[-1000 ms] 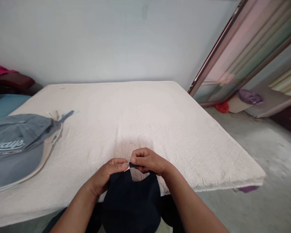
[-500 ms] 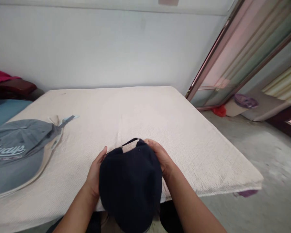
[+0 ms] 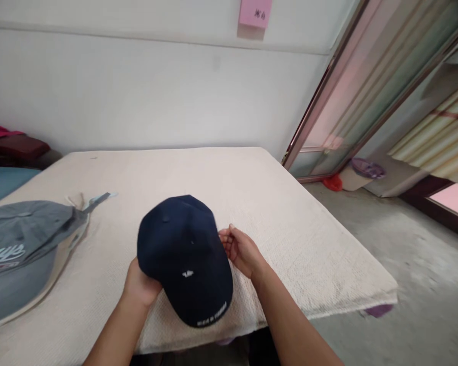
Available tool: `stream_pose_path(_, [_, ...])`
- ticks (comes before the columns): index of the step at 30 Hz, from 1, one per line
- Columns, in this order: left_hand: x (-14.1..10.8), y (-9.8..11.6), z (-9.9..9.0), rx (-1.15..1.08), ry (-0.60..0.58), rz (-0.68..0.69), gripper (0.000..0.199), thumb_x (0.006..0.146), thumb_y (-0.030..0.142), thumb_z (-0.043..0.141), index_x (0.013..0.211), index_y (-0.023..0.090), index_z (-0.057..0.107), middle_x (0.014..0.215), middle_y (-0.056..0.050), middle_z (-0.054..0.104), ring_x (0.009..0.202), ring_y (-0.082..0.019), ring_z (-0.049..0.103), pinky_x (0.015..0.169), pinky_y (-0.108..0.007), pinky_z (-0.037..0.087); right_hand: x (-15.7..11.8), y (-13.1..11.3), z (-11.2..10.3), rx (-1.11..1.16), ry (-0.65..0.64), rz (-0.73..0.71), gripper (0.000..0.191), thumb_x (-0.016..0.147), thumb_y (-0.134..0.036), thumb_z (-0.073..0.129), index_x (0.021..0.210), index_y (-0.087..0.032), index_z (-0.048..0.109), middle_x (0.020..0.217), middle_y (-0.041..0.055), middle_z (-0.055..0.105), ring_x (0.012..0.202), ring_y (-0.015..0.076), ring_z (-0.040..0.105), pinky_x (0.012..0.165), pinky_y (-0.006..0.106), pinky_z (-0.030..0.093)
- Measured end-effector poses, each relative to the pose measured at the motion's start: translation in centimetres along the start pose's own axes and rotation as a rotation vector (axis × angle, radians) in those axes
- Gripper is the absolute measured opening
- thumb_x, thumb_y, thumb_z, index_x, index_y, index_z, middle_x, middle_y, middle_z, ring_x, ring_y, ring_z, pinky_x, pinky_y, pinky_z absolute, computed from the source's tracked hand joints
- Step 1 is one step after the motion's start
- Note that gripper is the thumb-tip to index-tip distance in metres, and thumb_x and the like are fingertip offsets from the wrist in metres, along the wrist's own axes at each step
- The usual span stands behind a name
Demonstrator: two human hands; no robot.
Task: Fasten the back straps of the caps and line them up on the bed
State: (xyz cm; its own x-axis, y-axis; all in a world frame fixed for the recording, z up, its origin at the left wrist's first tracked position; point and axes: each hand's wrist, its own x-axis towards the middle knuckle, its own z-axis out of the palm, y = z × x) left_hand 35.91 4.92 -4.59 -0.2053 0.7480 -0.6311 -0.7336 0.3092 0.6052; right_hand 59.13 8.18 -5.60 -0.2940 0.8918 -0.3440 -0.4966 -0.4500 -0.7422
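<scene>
The left hand point(image 3: 142, 288) grips the navy cap point(image 3: 185, 244); the right hand point(image 3: 242, 251) is loose beside it. With one-sided support, the cap might tilt and slip.

A pale wall point(image 3: 137, 101) spans twelve o'clock, a pink note point(image 3: 255, 12) high on it. A pink-framed glass door point(image 3: 339, 112) leans toward two. At three, a pale bin point(image 3: 351, 180) with a purple liner point(image 3: 367, 168) stands near a cream curtain point(image 3: 438, 137). Soft light brightens the grey floor point(image 3: 423, 269) at four. Dark red furniture point(image 3: 17, 146) sits just past nine.
</scene>
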Motion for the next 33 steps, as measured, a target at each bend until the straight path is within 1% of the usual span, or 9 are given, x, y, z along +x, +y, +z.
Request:
stream_pose_path(3, [0.4, 0.9, 0.7, -0.172, 0.046, 0.141, 0.035, 0.086, 0.007, 0.039, 0.095, 0.021, 0.07, 0.067, -0.001, 0.073, 0.061, -0.016, 0.068, 0.06, -0.026, 0.057, -1.1, 0.3, -0.2, -0.112, -0.164, 0.07, 0.04, 0.082, -0.053, 0.058, 0.087, -0.013, 0.062, 0.075, 0.004, 0.063, 0.063, 0.0116, 0.057, 0.057, 0.024, 0.041])
stream_pose_path(6, [0.6, 1.2, 1.1, -0.265, 0.045, 0.196, 0.037, 0.091, 0.012, 0.039, 0.108, 0.024, 0.069, 0.076, -0.002, 0.076, 0.068, -0.017, 0.07, 0.065, -0.027, 0.058, -2.0, 0.4, -0.4, -0.238, -0.342, 0.157, 0.037, 0.075, -0.045, 0.071, 0.093, -0.014, 0.061, 0.078, 0.0045, 0.065, 0.063, 0.0118, 0.059, 0.052, 0.022, 0.037])
stream_pose_path(9, [0.7, 1.0, 1.4, -0.28, 0.029, 0.202, 0.038, 0.093, 0.015, 0.039, 0.115, 0.026, 0.067, 0.08, -0.001, 0.077, 0.069, -0.017, 0.07, 0.066, -0.027, 0.059, -2.2, 0.5, -0.8, -0.198, -0.381, 0.21, 0.033, 0.071, -0.036, 0.075, 0.09, -0.014, 0.06, 0.07, 0.0018, 0.063, 0.055, 0.0092, 0.057, 0.046, 0.019, 0.03])
stream_pose_path(14, [0.8, 0.0, 2.3, -0.283, -0.106, 0.172, 0.04, 0.095, 0.015, 0.033, 0.115, 0.024, 0.067, 0.083, -0.003, 0.077, 0.076, -0.017, 0.071, 0.07, -0.027, 0.059, -1.3, 0.3, -1.5, 0.043, -0.176, 0.138, 0.031, 0.065, -0.028, 0.079, 0.077, -0.015, 0.054, 0.062, -0.0049, 0.052, 0.043, 0.0024, 0.042, 0.04, 0.018, 0.017])
stream_pose_path(17, [1.1, -0.8, 2.8, -0.292, -0.119, 0.13, 0.037, 0.093, 0.014, 0.035, 0.11, 0.024, 0.068, 0.083, -0.004, 0.075, 0.075, -0.016, 0.07, 0.071, -0.027, 0.059, -0.6, 0.1, -2.2, 0.071, -0.104, 0.051, 0.033, 0.064, -0.03, 0.08, 0.071, -0.015, 0.051, 0.06, -0.0047, 0.05, 0.043, 0.0033, 0.042, 0.04, 0.018, 0.019])
stream_pose_path(19, [1.4, -1.4, 2.8, -0.252, -0.097, 0.072, 0.031, 0.092, 0.017, 0.038, 0.103, 0.018, 0.068, 0.083, -0.008, 0.073, 0.075, -0.018, 0.07, 0.07, -0.031, 0.06, -0.2, -0.4, -3.1, 0.064, -0.056, -0.03, 0.033, 0.063, -0.03, 0.08, 0.07, -0.014, 0.052, 0.058, -0.0042, 0.05, 0.044, 0.0041, 0.043, 0.04, 0.018, 0.022])
stream_pose_path(24, [1.7, -2.3, 2.3, -0.099, -0.146, -0.008, 0.022, 0.089, 0.018, 0.045, 0.092, 0.006, 0.064, 0.098, -0.018, 0.067, 0.088, -0.023, 0.068, 0.073, -0.034, 0.06, 1.5, -3.3, -7.8, 0.107, 0.131, -0.24, 0.031, 0.064, -0.026, 0.079, 0.067, -0.015, 0.05, 0.051, -0.0068, 0.045, 0.042, 0.0042, 0.04, 0.043, 0.018, 0.032])
stream_pose_path(29, [1.6, -2.6, 2.4, -0.046, -0.148, -0.013, 0.018, 0.086, 0.008, 0.048, 0.083, 0.007, 0.065, 0.087, -0.013, 0.067, 0.073, -0.017, 0.067, 0.064, -0.029, 0.06, 3.9, -7.8, -13.3, 0.217, 0.389, -0.441, 0.028, 0.075, -0.017, 0.068, 0.067, -0.019, 0.041, 0.052, -0.0088, 0.041, 0.044, 0.0038, 0.043, 0.044, 0.014, 0.038])
stream_pose_path(33, [1.6, -3.0, 2.6, -0.03, -0.119, -0.037, 0.019, 0.085, 0.005, 0.047, 0.08, 0.009, 0.065, 0.083, -0.011, 0.066, 0.066, -0.014, 0.065, 0.057, -0.025, 0.059, 6.2, -10.7, -16.4, 0.27, 0.603, -0.525, 0.031, 0.08, -0.012, 0.062, 0.066, -0.02, 0.035, 0.051, -0.0088, 0.042, 0.043, 0.0037, 0.045, 0.043, 0.013, 0.04])
